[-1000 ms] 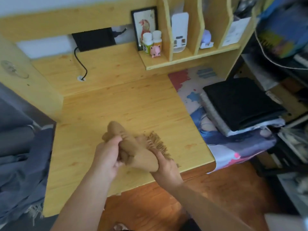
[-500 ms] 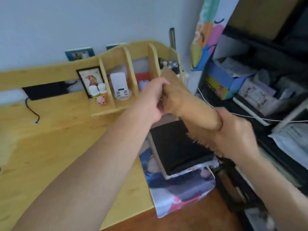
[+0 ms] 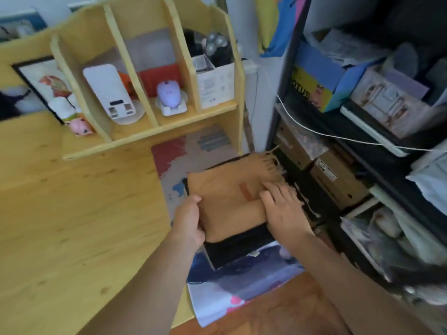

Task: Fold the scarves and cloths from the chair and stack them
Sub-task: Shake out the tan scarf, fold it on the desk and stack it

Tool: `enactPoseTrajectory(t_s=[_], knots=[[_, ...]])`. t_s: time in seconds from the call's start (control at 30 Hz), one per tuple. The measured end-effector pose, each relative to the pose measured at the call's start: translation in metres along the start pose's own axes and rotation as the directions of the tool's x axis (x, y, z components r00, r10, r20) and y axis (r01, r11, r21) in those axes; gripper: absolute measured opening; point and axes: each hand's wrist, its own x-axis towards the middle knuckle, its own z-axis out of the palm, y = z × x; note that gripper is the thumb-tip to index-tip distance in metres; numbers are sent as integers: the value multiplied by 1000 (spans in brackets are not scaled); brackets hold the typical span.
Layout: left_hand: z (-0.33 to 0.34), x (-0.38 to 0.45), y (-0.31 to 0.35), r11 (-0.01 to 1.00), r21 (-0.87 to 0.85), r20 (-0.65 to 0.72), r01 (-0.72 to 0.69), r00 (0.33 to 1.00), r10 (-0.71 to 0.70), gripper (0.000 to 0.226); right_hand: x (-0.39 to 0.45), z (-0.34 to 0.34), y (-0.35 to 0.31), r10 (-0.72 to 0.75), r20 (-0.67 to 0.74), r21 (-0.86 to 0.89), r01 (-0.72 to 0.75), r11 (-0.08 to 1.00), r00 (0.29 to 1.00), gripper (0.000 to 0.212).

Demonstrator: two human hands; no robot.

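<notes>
A folded tan scarf [image 3: 225, 194] with a fringed end at the far right lies on top of a folded black cloth [image 3: 239, 245] at the desk's right end. My left hand [image 3: 188, 223] grips the scarf's near-left edge, thumb on top. My right hand [image 3: 281, 205] lies flat on the scarf's right side, fingers straight and pressing down. The stack sits on a printed desk mat [image 3: 174, 158]. Whatever lies below the black cloth is hidden.
A wooden desk [image 3: 79, 213] spreads to the left, with a shelf unit [image 3: 145, 68] holding small figures, a white device and a box. A dark rack [image 3: 362, 165] crammed with boxes stands right of the stack, a white cable across it.
Both hands carried the tan scarf from mid-air down onto the black cloth. The right hand let go of the fringed end and now lies flat on top.
</notes>
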Motion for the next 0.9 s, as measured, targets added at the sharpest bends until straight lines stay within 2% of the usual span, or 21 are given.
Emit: enactPoseTrajectory(t_s=[0.07,0.1,0.13,0.17,0.2,0.23,0.27,0.3,0.33,0.37,0.4,0.43,0.5,0.57,0.67,0.77,0.83,0.9], knots=[[-1,5,-2,996,50,-83,-77,993,80,27,-5,-14,5,-26,139,12,25,1000,990,73],[1,4,-3,978,142,-136,-150,976,169,37,-8,-24,8,-25,250,-10,29,1000,968,87],[3,0,-3,914,318,-175,-252,932,318,50,-8,-36,10,-25,328,2,25,1000,944,95],[6,-6,-5,733,563,-137,-382,831,539,62,-3,-46,8,-9,345,45,-7,999,938,89],[12,-13,-9,413,771,22,-485,668,744,71,7,-55,2,-20,300,116,-16,993,954,71],[19,-18,-15,65,843,253,-535,500,828,74,20,-62,-8,-32,177,211,-6,977,984,54],[27,-19,-20,-188,821,450,-539,410,793,70,35,-61,-17,-21,25,266,14,964,999,45],[32,-12,-25,-291,799,545,-526,429,721,62,50,-57,-25,16,-51,281,-1,960,999,42],[35,-2,-30,-267,824,535,-501,531,657,59,61,-50,-31,81,5,291,-79,953,997,44],[34,9,-33,-203,872,472,-445,656,589,61,67,-36,-33,169,161,281,-209,936,972,52],[29,18,-37,-173,909,410,-380,730,547,65,69,-18,-32,235,299,239,-311,920,925,61],[23,24,-39,-198,923,385,-331,747,542,70,67,-1,-27,270,354,204,-356,912,895,65],[14,30,-40,-248,922,387,-299,750,536,76,63,14,-17,272,323,190,-344,920,907,68],[9,25,-35,-210,941,337,-267,802,493,80,60,11,-12,272,319,172,-338,925,908,68],[-2,10,-19,-145,960,281,-241,851,443,80,57,-9,-14,335,353,96,-390,916,873,67],[-27,-5,-3,-168,947,323,-276,821,470,77,49,-31,-48,328,153,110,-346,932,932,58],[-50,-19,8,-139,945,326,-298,794,514,79,49,-41,-93,219,15,201,-218,955,976,46],[-87,-38,19,-71,949,297,-306,800,521,75,52,-50,-151,84,-14,271,-77,960,996,41]])
